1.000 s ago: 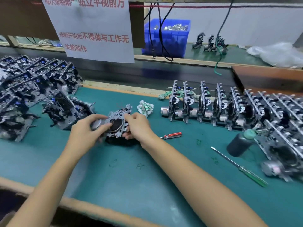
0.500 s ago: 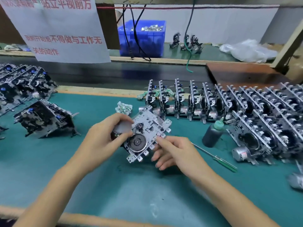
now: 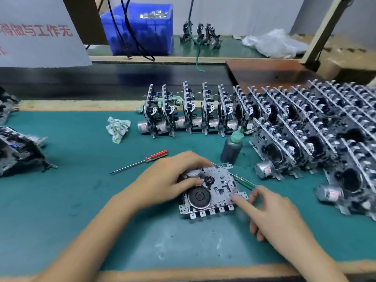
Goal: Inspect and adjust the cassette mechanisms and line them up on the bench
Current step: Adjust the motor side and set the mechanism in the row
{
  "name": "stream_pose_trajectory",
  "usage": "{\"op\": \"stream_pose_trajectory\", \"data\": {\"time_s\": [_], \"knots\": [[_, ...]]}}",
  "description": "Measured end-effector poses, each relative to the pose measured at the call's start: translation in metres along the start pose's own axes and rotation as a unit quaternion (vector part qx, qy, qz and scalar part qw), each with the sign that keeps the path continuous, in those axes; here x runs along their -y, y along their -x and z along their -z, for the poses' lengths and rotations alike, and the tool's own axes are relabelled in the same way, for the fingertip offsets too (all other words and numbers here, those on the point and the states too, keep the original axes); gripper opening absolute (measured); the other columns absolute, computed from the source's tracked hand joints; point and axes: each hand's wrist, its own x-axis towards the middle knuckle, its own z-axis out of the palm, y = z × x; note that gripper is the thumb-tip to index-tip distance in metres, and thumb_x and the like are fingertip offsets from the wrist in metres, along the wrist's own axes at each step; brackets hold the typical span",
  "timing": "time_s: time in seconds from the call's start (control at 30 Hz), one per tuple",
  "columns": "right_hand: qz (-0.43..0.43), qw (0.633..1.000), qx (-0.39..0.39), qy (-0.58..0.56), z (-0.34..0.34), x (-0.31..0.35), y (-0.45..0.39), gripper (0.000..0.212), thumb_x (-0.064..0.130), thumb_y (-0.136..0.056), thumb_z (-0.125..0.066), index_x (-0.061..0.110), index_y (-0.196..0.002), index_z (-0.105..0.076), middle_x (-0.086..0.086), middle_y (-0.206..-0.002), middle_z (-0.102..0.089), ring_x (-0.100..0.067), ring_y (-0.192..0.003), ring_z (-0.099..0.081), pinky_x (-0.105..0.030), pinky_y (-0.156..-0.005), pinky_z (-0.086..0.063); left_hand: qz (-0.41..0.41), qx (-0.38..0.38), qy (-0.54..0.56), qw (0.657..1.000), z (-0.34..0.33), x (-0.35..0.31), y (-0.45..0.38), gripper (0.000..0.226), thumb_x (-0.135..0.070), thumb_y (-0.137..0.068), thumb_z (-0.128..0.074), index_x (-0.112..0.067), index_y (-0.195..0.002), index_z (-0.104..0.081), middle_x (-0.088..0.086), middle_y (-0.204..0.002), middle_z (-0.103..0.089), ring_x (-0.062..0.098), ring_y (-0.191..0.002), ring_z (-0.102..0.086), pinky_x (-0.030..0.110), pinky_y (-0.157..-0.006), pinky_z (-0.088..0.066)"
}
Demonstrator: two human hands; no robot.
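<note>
Cassette mechanism (image 3: 213,190) lies flat on the green bench mat (image 3: 81,200), metal plate and black flywheel facing up. Its far left corner, with the motor, is hidden under the left hand (image 3: 168,178), whose fingers curl round it. The right hand (image 3: 270,212) presses an outstretched forefinger on the mechanism's right edge; its other fingers are blurred. A green-handled screwdriver (image 3: 245,181) is partly covered behind the mechanism. Beyond stand a dark bottle (image 3: 232,147) and the row of upright mechanisms (image 3: 264,119). Bare mat lies before the mechanism.
</note>
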Motion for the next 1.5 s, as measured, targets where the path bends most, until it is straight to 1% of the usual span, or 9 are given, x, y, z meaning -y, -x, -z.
{"op": "stream_pose_trajectory", "data": {"time_s": [0.13, 0.27, 0.47, 0.67, 0.8, 0.9, 1.23, 1.4, 1.5], "knots": [[0.146, 0.987, -0.059, 0.021, 0.002, -0.01, -0.01, 0.047, 0.076, -0.065, -0.037, 0.032, -0.073, -0.05, 0.01, -0.049, -0.059, -0.011, -0.045, -0.052, -0.032, -0.06, -0.044, 0.045, -0.117, -0.013, 0.992, -0.007, 0.004, 0.023, 0.067, -0.065, -0.07, -0.065, -0.04, -0.129, -0.045, -0.013, -0.129, -0.042, 0.004, -0.121, -0.038, 0.012, -0.103, -0.025], [0.193, 0.976, -0.097, 0.039, -0.007, -0.019, -0.016, 0.044, 0.075, -0.079, -0.036, 0.034, -0.065, -0.046, 0.007, -0.045, -0.046, -0.01, -0.045, -0.041, -0.035, -0.056, -0.04, 0.073, -0.014, 0.058, 0.996, -0.016, 0.004, 0.043, 0.109, -0.071, -0.054, -0.075, -0.057, -0.141, -0.011, -0.034, -0.143, -0.018, -0.007, -0.137, -0.018, 0.005, -0.108, -0.013], [0.221, 0.96, -0.143, 0.097, -0.015, -0.021, -0.017, 0.052, 0.07, -0.078, -0.031, 0.024, -0.065, -0.052, 0.01, -0.04, -0.033, -0.014, -0.042, -0.039, -0.025, -0.047, -0.031, 0.067, -0.033, 0.035, 0.997, -0.017, 0.005, 0.042, 0.104, -0.058, -0.063, -0.075, -0.05, -0.145, -0.011, -0.031, -0.143, -0.027, -0.008, -0.132, -0.027, 0.005, -0.104, -0.018], [0.234, 0.957, -0.15, 0.087, -0.014, -0.02, -0.016, 0.058, 0.077, -0.08, -0.024, 0.027, -0.061, -0.044, 0.008, -0.04, -0.033, -0.016, -0.042, -0.035, -0.024, -0.045, -0.03, 0.068, -0.04, 0.068, 0.995, -0.02, 0.001, 0.044, 0.104, -0.042, -0.062, -0.077, -0.052, -0.144, -0.014, -0.036, -0.139, -0.028, -0.005, -0.132, -0.032, 0.006, -0.104, -0.022], [0.248, 0.953, -0.151, 0.086, -0.016, -0.02, -0.016, 0.07, 0.078, -0.082, -0.019, 0.02, -0.058, -0.05, 0.008, -0.039, -0.031, -0.018, -0.043, -0.038, -0.02, -0.045, -0.028, 0.081, -0.035, 0.077, 0.993, -0.023, -0.003, 0.045, 0.114, -0.049, -0.058, -0.079, -0.054, -0.144, -0.005, -0.038, -0.139, -0.024, -0.006, -0.134, -0.028, 0.009, -0.106, -0.021], [0.261, 0.946, -0.162, 0.102, -0.016, -0.019, -0.016, 0.066, 0.072, -0.085, -0.026, 0.018, -0.056, -0.05, 0.009, -0.039, -0.026, -0.013, -0.036, -0.036, -0.022, -0.044, -0.032, 0.074, -0.061, 0.012, 0.995, -0.028, -0.007, 0.039, 0.109, -0.053, -0.056, -0.073, -0.049, -0.144, -0.009, -0.037, -0.139, -0.025, -0.007, -0.13, -0.03, 0.016, -0.107, -0.024], [0.267, 0.942, -0.172, 0.109, -0.017, -0.021, -0.016, 0.054, 0.059, -0.085, -0.037, 0.016, -0.054, -0.048, 0.008, -0.04, -0.025, -0.015, -0.036, -0.034, -0.028, -0.04, -0.036, 0.084, -0.049, 0.049, 0.994, -0.023, -0.002, 0.041, 0.117, -0.069, -0.05, -0.077, -0.057, -0.142, -0.006, -0.045, -0.137, -0.022, -0.016, -0.128, -0.027, 0.002, -0.101, -0.019], [0.255, 0.952, -0.153, 0.076, -0.019, -0.023, -0.017, 0.052, 0.063, -0.083, -0.037, 0.02, -0.056, -0.051, 0.005, -0.041, -0.039, -0.014, -0.04, -0.039, -0.029, -0.044, -0.037, 0.085, -0.048, 0.059, 0.994, -0.024, -0.002, 0.043, 0.119, -0.065, -0.049, -0.08, -0.057, -0.142, -0.007, -0.046, -0.138, -0.022, -0.016, -0.128, -0.026, 0.002, -0.101, -0.018], [0.238, 0.959, -0.147, -0.045, -0.012, -0.019, -0.016, 0.034, 0.064, -0.077, -0.048, 0.031, -0.076, -0.055, 0.012, -0.067, -0.057, -0.01, -0.062, -0.052, -0.023, -0.055, -0.041, 0.077, -0.039, 0.062, 0.994, -0.025, -0.001, 0.042, 0.122, -0.068, -0.048, -0.08, -0.057, -0.143, -0.003, -0.044, -0.138, -0.021, -0.011, -0.132, -0.026, 0.006, -0.105, -0.019]]}}
